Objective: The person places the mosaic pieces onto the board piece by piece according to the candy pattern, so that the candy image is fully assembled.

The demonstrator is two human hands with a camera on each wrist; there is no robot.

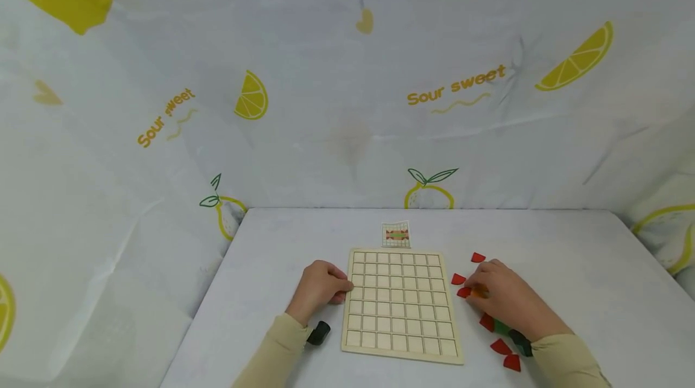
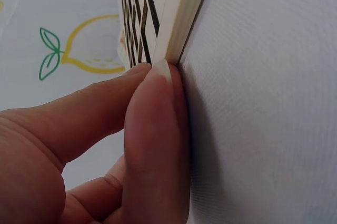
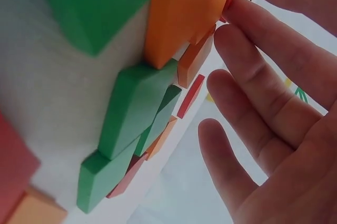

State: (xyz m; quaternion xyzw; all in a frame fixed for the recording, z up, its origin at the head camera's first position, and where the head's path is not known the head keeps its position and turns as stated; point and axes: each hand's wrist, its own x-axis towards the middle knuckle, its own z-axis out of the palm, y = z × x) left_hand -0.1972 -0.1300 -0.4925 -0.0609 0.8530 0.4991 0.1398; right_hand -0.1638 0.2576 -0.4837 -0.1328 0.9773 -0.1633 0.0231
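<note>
While your left hand (image 1: pixel 323 284) pinches the left edge of the wooden grid board (image 1: pixel 399 306) between thumb and forefinger, your right hand (image 1: pixel 505 292) hovers above green blocks (image 3: pixel 126 108) off the board's right edge. Its thumb and forefinger sit at a red piece (image 1: pixel 464 292), the other fingers loosely extended; whether they grip it, you cannot tell. The board lies flat, nearer the table's (image 1: pixel 271 261) left edge than its right, a pattern card (image 1: pixel 396 235) just past its far edge.
</note>
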